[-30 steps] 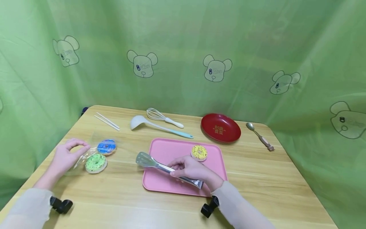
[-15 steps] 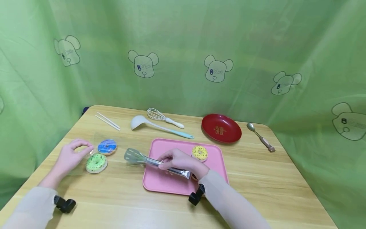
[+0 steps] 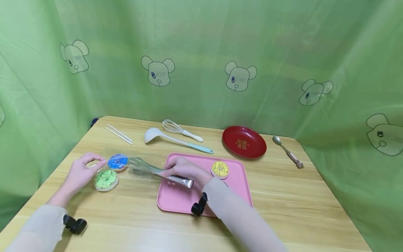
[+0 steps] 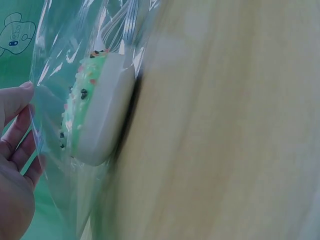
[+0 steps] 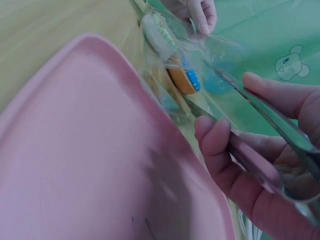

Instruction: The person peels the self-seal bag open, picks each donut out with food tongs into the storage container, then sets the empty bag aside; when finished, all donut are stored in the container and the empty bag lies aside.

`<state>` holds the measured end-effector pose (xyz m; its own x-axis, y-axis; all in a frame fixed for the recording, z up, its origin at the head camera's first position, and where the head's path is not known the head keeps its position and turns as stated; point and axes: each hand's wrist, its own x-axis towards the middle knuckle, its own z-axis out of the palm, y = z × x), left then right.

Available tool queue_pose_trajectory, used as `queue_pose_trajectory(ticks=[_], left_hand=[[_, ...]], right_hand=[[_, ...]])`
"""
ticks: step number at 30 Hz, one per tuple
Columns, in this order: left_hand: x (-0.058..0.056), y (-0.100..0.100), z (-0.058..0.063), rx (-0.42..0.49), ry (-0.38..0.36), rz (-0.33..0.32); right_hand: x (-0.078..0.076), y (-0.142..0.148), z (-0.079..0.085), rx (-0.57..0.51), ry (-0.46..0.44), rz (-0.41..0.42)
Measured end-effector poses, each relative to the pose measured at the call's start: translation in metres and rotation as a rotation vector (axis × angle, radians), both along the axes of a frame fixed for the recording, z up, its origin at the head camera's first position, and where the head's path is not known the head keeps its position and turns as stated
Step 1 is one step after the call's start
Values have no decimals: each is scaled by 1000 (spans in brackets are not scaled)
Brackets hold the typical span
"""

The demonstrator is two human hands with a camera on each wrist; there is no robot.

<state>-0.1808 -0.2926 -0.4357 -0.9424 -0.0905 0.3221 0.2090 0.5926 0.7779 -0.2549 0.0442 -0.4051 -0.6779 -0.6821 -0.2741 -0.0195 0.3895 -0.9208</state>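
Note:
My left hand (image 3: 78, 174) pinches the edge of a clear plastic bag (image 4: 52, 150). Inside the bag lie a toy donut with green icing and sprinkles (image 3: 100, 182) and another with blue icing (image 3: 117, 162). My right hand (image 3: 186, 170) holds metal serving tongs (image 3: 181, 180) over the left part of the pink tray (image 3: 176, 204). The slotted tongs' head overlaps the bag's mouth and reaches the blue donut's right side. In the right wrist view the tongs' arms stand apart, thumb on one arm and fingers on the other.
A yellow donut (image 3: 219, 174) sits on the tray; a dark edge beside it is mostly hidden by my right sleeve. Behind lie white chopsticks (image 3: 119, 134), a ladle (image 3: 152, 134), a whisk (image 3: 192, 135), a red plate (image 3: 256, 147) and a spoon (image 3: 291, 155).
My right hand has moved left with the tongs, bringing their head from the tray's left edge to the blue donut. My left hand has shifted slightly right with the bag edge.

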Motion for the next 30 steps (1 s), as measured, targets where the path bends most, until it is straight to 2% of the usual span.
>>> queue_pose_trajectory(ticks=[7, 13, 21, 30], left_hand=[[0, 3, 2, 4, -12, -3], [0, 3, 1, 13, -16, -7], [4, -1, 2, 14, -15, -1], [5, -3, 2, 16, -27, 11]], right_hand=[[-3, -17, -2, 22, -47, -83], [-3, -29, -5, 1, -171, -147], [1, -41, -6, -1, -169, -164], [4, -35, -3, -33, -198, -215]])
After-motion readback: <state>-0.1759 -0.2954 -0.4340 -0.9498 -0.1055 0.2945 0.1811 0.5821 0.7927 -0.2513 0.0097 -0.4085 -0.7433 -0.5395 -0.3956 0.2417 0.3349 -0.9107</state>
